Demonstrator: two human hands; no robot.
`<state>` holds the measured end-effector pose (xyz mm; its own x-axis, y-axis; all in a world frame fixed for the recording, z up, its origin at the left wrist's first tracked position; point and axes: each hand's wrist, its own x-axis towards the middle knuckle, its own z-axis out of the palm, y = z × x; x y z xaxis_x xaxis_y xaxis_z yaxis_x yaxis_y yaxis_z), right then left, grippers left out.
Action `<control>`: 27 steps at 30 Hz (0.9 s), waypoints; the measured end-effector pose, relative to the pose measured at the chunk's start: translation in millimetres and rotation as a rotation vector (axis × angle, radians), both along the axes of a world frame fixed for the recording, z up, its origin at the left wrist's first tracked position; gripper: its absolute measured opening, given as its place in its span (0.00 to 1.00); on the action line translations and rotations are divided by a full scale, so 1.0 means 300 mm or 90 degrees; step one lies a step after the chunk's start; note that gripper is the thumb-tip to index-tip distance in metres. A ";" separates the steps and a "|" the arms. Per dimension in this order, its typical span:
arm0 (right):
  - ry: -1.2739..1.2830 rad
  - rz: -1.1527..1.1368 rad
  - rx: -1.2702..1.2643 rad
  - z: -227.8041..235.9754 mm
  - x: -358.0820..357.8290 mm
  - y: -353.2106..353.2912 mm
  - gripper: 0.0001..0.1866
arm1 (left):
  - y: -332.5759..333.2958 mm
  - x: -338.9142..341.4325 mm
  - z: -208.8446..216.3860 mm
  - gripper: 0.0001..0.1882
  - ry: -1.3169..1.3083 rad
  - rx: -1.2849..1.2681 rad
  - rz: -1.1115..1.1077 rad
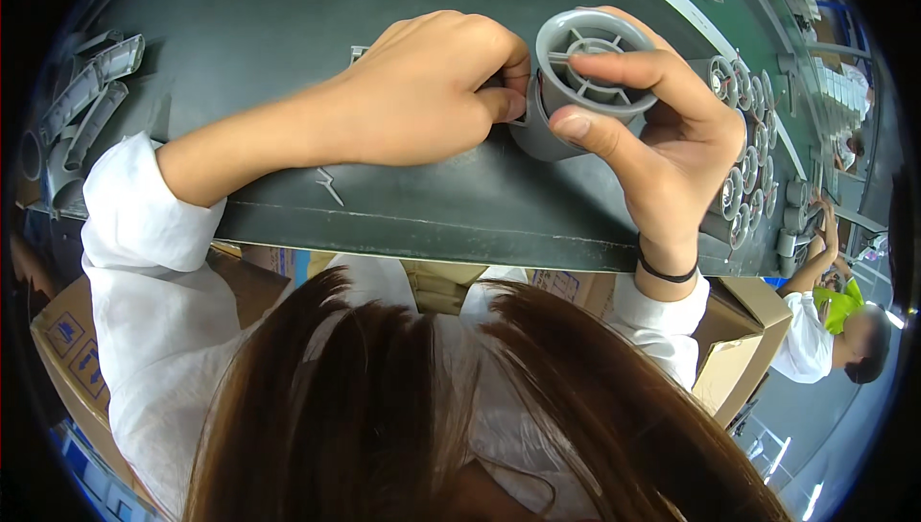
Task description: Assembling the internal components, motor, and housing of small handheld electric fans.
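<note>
My right hand (681,129) grips a grey plastic cylinder (549,138) with a round, spoked open end tilted up. The index finger lies across the spokes, and the thumb presses on the near side of the rim. At the cylinder's left side, my left hand (432,90) is closed, thumb and index finger pinched against the wall. Whatever sits in that pinch is hidden by the fingers. Both hands are above the dark green tabletop (288,4). Just behind the left hand, a small grey piece (358,54) shows in part.
Several similar spoked grey cylinders (747,167) are grouped at the right. Curved grey shell pieces (91,95) lie at the far left. Small zigzag grey pieces (330,186) rest on the table. Cardboard boxes (72,349) stand below its edge. Another person (811,340) is at the right.
</note>
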<state>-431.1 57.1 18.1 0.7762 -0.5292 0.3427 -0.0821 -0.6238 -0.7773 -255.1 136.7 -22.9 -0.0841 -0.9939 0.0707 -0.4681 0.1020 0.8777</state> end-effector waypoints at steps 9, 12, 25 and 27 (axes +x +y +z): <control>-0.112 0.065 -0.021 -0.073 0.012 -0.025 0.18 | 0.008 -0.008 -0.021 0.04 -0.108 -0.130 0.083; -0.103 0.069 0.059 -0.072 0.001 -0.037 0.19 | 0.012 -0.012 -0.019 0.04 -0.096 -0.106 0.074; -0.170 -0.019 -0.074 -0.112 0.034 0.023 0.16 | -0.006 0.014 -0.034 0.03 -0.074 -0.219 0.038; -0.179 -0.033 -0.058 -0.115 0.043 0.037 0.16 | -0.009 0.014 -0.039 0.03 -0.082 -0.219 0.044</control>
